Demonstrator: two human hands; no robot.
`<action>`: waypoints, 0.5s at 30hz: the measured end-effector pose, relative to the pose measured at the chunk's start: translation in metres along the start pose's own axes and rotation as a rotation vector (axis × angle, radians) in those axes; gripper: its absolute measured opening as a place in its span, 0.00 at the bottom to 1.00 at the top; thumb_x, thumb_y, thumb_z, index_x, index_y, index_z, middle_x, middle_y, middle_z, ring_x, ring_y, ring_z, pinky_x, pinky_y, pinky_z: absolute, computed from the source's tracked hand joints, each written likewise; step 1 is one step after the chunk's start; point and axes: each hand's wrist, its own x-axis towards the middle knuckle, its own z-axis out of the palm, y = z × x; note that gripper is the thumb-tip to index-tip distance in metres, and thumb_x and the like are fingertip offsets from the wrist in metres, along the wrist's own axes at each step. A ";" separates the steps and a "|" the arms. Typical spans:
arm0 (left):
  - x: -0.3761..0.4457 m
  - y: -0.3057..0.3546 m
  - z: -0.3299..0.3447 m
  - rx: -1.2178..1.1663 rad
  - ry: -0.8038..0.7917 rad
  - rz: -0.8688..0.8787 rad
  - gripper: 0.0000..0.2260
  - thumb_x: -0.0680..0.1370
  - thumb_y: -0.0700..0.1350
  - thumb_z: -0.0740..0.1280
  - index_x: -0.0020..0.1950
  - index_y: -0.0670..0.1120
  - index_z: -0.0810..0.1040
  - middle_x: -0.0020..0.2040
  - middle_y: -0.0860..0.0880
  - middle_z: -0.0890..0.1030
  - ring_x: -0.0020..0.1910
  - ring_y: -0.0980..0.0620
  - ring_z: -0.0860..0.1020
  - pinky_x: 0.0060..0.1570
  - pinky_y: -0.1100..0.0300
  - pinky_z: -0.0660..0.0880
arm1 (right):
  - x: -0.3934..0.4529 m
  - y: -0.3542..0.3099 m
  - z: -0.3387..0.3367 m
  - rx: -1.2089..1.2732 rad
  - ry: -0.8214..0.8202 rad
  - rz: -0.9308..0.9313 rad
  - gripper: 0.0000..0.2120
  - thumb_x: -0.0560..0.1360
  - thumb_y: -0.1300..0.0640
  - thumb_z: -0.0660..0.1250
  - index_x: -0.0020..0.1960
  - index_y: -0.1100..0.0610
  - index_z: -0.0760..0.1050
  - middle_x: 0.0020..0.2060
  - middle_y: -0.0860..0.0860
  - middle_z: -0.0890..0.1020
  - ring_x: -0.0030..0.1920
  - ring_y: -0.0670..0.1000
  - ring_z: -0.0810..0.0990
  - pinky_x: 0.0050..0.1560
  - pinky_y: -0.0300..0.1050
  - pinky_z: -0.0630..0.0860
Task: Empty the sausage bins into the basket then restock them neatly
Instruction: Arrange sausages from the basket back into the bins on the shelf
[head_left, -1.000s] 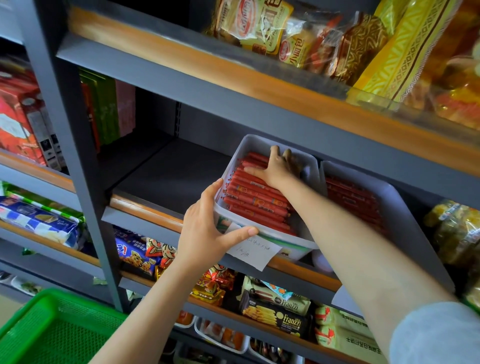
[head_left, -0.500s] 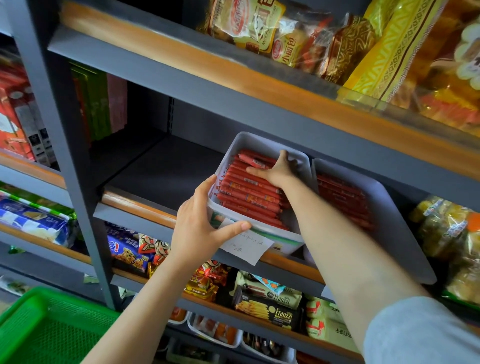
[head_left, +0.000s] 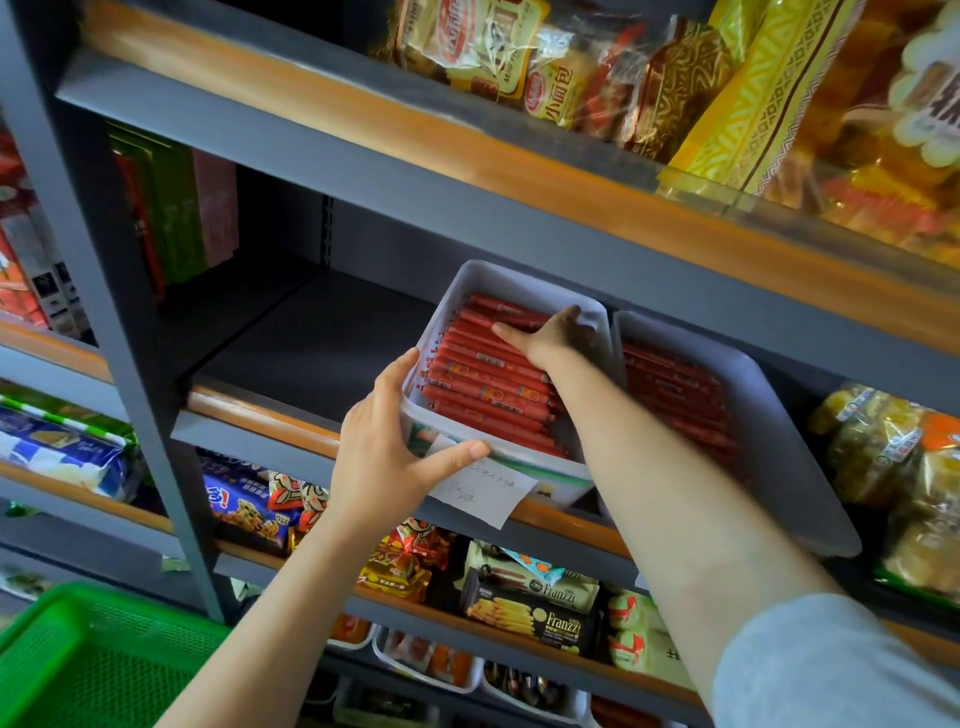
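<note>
A white sausage bin (head_left: 524, 465) full of red sausages (head_left: 483, 384) sits tilted at the shelf's front edge. My left hand (head_left: 387, 452) grips its front left corner, with the thumb along the front rim above a paper label (head_left: 485, 493). My right hand (head_left: 553, 338) reaches into the bin and rests on the sausages near its far right side. The thumb stretches left and the fingers are in shadow. A second white bin (head_left: 779, 415) of red sausages stands just to the right, partly behind my right forearm. The green basket (head_left: 78, 665) is at the lower left.
The dark shelf (head_left: 291, 338) left of the bins is bare. Snack bags (head_left: 675, 104) crowd the shelf above. Yellow packets (head_left: 893, 467) lie right of the second bin. Biscuit packs (head_left: 524, 608) fill the shelf below. A grey upright post (head_left: 130, 364) stands left.
My right hand's fingers lay straight over the far sausages a second ago and now dip into shadow. My left hand keeps its hold on the bin corner. The view has shifted slightly.
</note>
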 end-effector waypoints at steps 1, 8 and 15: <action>0.000 0.000 0.000 0.000 0.001 -0.001 0.47 0.63 0.75 0.72 0.75 0.62 0.56 0.62 0.55 0.78 0.58 0.45 0.78 0.54 0.40 0.78 | 0.001 0.001 0.001 -0.015 -0.019 0.038 0.59 0.67 0.29 0.68 0.79 0.61 0.42 0.77 0.62 0.54 0.75 0.61 0.60 0.70 0.55 0.64; -0.001 0.001 0.000 -0.009 0.007 -0.008 0.47 0.63 0.74 0.73 0.75 0.61 0.56 0.60 0.55 0.78 0.57 0.47 0.78 0.54 0.41 0.78 | 0.002 0.002 0.000 0.017 -0.078 0.010 0.58 0.68 0.29 0.68 0.79 0.61 0.41 0.76 0.61 0.60 0.72 0.61 0.67 0.66 0.54 0.68; 0.000 0.004 -0.001 -0.003 0.007 -0.004 0.47 0.62 0.74 0.72 0.75 0.60 0.57 0.57 0.54 0.80 0.50 0.44 0.79 0.50 0.38 0.78 | -0.004 -0.005 0.008 -0.147 -0.051 0.038 0.58 0.69 0.27 0.64 0.79 0.63 0.40 0.77 0.63 0.53 0.75 0.63 0.60 0.70 0.57 0.64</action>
